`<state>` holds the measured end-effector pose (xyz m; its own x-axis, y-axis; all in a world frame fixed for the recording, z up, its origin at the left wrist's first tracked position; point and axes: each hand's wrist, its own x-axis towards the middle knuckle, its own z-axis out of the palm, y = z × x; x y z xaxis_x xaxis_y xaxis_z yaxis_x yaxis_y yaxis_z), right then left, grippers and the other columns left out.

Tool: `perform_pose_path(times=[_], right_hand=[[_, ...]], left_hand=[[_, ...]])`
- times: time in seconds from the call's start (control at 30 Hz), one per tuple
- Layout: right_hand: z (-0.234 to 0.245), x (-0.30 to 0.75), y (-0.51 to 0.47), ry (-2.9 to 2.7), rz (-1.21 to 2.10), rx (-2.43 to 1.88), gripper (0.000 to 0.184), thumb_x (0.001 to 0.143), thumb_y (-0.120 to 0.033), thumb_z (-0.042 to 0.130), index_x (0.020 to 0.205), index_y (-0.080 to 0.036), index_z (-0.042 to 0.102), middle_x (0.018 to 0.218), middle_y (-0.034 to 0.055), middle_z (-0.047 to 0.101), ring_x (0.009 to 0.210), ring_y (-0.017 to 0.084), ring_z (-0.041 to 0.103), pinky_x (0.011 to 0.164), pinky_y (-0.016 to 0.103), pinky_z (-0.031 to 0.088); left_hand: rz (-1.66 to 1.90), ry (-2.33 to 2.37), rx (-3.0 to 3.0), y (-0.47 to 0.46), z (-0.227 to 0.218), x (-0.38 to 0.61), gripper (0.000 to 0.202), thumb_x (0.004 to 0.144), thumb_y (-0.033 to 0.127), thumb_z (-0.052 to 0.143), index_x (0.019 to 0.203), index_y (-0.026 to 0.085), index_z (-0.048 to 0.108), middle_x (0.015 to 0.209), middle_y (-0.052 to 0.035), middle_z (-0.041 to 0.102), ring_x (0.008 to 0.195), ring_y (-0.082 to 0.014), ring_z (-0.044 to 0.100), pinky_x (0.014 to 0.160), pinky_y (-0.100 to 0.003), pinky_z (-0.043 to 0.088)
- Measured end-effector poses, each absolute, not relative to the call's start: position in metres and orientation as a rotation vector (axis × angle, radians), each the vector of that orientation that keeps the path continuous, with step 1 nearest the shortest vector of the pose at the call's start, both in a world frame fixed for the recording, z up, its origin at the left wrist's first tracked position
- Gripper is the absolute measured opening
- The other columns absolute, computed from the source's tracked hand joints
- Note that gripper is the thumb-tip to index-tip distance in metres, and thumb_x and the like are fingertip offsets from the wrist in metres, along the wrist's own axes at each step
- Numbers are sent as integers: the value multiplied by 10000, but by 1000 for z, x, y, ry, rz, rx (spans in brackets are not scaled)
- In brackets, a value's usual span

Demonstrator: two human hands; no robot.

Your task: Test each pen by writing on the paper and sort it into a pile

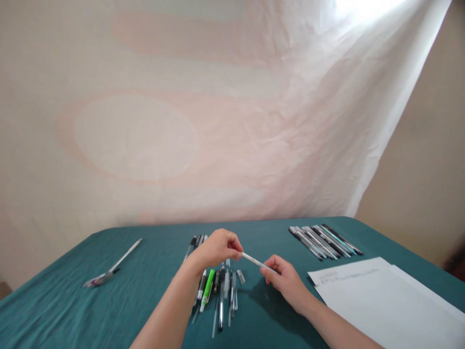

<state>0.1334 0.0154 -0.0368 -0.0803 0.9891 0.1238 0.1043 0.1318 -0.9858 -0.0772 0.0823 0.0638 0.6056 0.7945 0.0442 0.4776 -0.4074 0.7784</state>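
Both my hands hold one slim white pen (254,261) above the teal tablecloth (152,247). My left hand (218,248) pinches its far end with closed fingers. My right hand (285,281) grips the near end, fingers curled. Under and between the hands lies a loose heap of pens (221,293), with a green highlighter (208,289) among them.
A tidy row of several pens (323,241) lies at the back right. White paper sheets (385,295) with a few written lines cover the right front. A lone pen and a cap (112,265) lie at the left. A pale cloth backdrop (203,121) hangs behind the table.
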Motion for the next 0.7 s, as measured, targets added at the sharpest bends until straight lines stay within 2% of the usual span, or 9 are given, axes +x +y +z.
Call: perform_pose_path(times=[0.17,0.3,0.4,0.53,0.6,0.7], right_hand=[[-32,135,16,-1318,1108,-1113,223,742,-372,639,716,-171,548,563,-53,511,466,59,365,440,199,250],[-19,145,21,-1084,1205,-955,211,714,-349,675,808,-182,585,619,-33,558,443,49,364,413,192,253],[-8,152,24,-901,1262,-840,258,676,-331,712,873,-194,617,660,-14,577,502,64,416,426,187,295],[0,152,20,-904,1308,-879,334,654,-385,714,919,-189,658,698,12,589,563,96,463,429,197,329],[3,150,17,-965,1293,-920,359,662,-418,697,924,-175,665,696,18,582,566,104,470,432,205,341],[12,156,19,-1046,1179,-971,381,688,-449,664,925,-151,656,671,18,569,527,95,455,436,215,348]], left_hand=[[625,981,2000,82,64,-75,112,628,218,627,703,143,661,619,-1,670,626,-161,609,593,-227,433],[698,948,1892,79,64,-69,156,647,248,639,747,129,637,644,-21,677,638,-166,625,607,-245,464],[748,917,1802,75,60,-55,191,658,270,650,763,115,612,647,-33,670,632,-162,630,612,-255,485],[807,897,1707,66,44,-26,209,681,282,653,775,110,579,662,-38,657,644,-159,636,633,-264,502],[830,902,1679,62,33,-11,231,726,304,621,835,109,564,739,-58,665,685,-161,641,650,-264,503],[869,933,1679,52,15,7,353,769,268,580,1070,110,482,851,-72,656,774,-157,631,698,-258,488]])
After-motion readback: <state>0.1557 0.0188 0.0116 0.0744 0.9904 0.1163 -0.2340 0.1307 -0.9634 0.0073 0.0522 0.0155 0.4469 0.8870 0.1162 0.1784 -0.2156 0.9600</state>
